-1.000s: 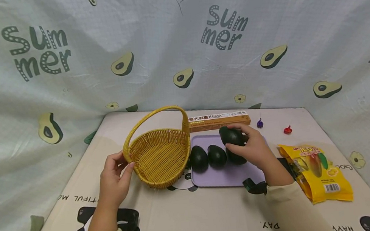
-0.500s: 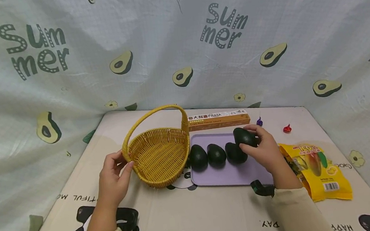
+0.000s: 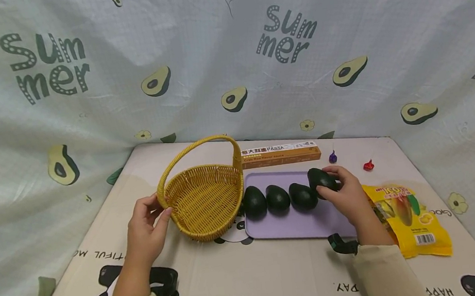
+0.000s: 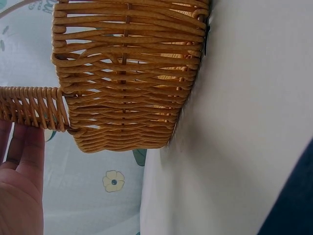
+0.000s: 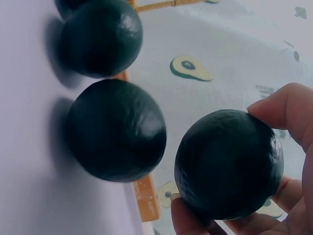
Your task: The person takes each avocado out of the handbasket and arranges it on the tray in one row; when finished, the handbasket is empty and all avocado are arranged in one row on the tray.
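A lilac tray lies at mid-table with three dark avocados in a row: one at the left, one in the middle, one to the right. My right hand grips a fourth avocado at the row's right end, just above the tray; fingers curl round it. An empty yellow wicker basket stands left of the tray. My left hand holds its rim near the handle base, fingers against the handle.
A long orange pasta box lies behind the tray. Two small wrapped sweets, purple and red, sit at the back right. A yellow snack bag lies right of the tray. Printed cloth walls surround the table.
My right hand carried the fourth avocado rightward and down, from above the third avocado to the right end of the row. The left hand and basket stayed put.
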Demonstrator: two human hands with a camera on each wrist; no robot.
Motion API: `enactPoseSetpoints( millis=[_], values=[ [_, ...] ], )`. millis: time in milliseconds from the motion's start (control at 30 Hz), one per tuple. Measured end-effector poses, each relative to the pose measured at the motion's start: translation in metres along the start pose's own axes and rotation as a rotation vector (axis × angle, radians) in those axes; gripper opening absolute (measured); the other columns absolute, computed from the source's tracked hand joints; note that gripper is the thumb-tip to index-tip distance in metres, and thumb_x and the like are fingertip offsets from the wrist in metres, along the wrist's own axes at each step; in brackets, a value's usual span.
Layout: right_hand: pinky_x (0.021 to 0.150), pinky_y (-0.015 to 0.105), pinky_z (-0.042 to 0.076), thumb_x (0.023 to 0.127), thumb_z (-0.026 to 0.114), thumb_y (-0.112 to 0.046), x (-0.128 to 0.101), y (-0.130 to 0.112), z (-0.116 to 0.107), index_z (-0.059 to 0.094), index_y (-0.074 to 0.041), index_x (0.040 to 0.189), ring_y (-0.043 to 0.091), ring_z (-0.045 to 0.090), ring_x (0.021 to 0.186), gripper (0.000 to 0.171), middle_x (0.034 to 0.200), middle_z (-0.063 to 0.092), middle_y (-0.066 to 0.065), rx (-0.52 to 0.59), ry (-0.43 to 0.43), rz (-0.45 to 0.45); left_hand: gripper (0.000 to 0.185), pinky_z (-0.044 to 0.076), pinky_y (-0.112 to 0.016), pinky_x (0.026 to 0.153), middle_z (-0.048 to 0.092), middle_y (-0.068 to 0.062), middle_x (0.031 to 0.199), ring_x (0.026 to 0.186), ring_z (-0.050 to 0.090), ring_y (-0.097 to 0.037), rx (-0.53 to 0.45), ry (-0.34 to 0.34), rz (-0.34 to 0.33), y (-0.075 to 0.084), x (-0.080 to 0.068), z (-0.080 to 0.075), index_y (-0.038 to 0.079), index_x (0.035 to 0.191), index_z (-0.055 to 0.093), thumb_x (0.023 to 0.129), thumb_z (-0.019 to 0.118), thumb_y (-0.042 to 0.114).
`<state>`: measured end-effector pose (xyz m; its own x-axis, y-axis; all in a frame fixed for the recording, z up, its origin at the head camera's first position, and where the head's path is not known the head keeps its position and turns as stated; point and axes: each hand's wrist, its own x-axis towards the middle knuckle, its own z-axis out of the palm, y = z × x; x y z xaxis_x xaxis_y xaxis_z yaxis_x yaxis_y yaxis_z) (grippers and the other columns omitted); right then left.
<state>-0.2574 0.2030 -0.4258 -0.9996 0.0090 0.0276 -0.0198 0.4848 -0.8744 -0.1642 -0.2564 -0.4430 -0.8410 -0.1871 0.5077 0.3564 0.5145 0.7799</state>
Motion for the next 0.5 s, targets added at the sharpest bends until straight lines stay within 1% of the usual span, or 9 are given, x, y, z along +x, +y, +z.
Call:
enactPoseSetpoints(
  millis=[100, 167, 333, 433, 500],
  values=[
    [0.106, 0.056, 0.052, 0.091, 0.076, -0.023, 0.0, 0.005, -0.001, 0.049, -0.011, 0.146, 0.041, 0.053, 0.126, 0.062, 0.151, 0.049, 0.021, -0.009, 0.006, 0.017, 0.041, 0.046, -0.009, 0.103, 0.058, -0.019, 0.129, 0.119, 0.06, -0.011, -0.001, 0.002, 0.001, 0.0, 0.0, 0.0, -0.002, 0.132, 0.048, 0.096, 0.067, -0.005],
    [0.107, 0.056, 0.051, 0.092, 0.075, -0.025, -0.001, 0.008, -0.001, 0.049, -0.013, 0.147, 0.041, 0.052, 0.127, 0.062, 0.151, 0.049, 0.021, -0.01, 0.002, 0.036, 0.042, 0.046, -0.01, 0.103, 0.058, -0.019, 0.129, 0.119, 0.06, -0.014, 0.002, 0.003, 0.002, 0.0, 0.001, 0.0, -0.002, 0.132, 0.048, 0.095, 0.067, -0.005],
    [0.111, 0.056, 0.048, 0.094, 0.074, -0.029, -0.002, 0.014, -0.003, 0.049, -0.016, 0.15, 0.04, 0.048, 0.132, 0.063, 0.153, 0.048, 0.021, -0.004, -0.011, 0.094, 0.043, 0.047, -0.01, 0.103, 0.058, -0.016, 0.127, 0.119, 0.06, -0.017, -0.004, 0.005, 0.006, -0.001, 0.001, 0.0, -0.003, 0.133, 0.048, 0.095, 0.067, -0.006],
    [0.113, 0.056, 0.046, 0.094, 0.074, -0.03, -0.003, 0.017, -0.003, 0.049, -0.016, 0.15, 0.04, 0.047, 0.133, 0.064, 0.152, 0.049, 0.021, 0.001, -0.012, 0.113, 0.042, 0.047, -0.01, 0.103, 0.059, -0.016, 0.126, 0.118, 0.06, -0.021, -0.012, 0.006, 0.01, -0.001, 0.001, 0.001, -0.003, 0.133, 0.048, 0.095, 0.067, -0.007],
    [0.113, 0.056, 0.046, 0.094, 0.074, -0.03, -0.003, 0.019, -0.003, 0.049, -0.015, 0.15, 0.039, 0.048, 0.132, 0.063, 0.15, 0.051, 0.022, 0.005, -0.012, 0.115, 0.042, 0.047, -0.01, 0.103, 0.059, -0.018, 0.126, 0.118, 0.06, -0.016, -0.016, 0.005, 0.013, -0.001, 0.001, 0.001, -0.004, 0.133, 0.048, 0.095, 0.066, -0.007]
  ],
)
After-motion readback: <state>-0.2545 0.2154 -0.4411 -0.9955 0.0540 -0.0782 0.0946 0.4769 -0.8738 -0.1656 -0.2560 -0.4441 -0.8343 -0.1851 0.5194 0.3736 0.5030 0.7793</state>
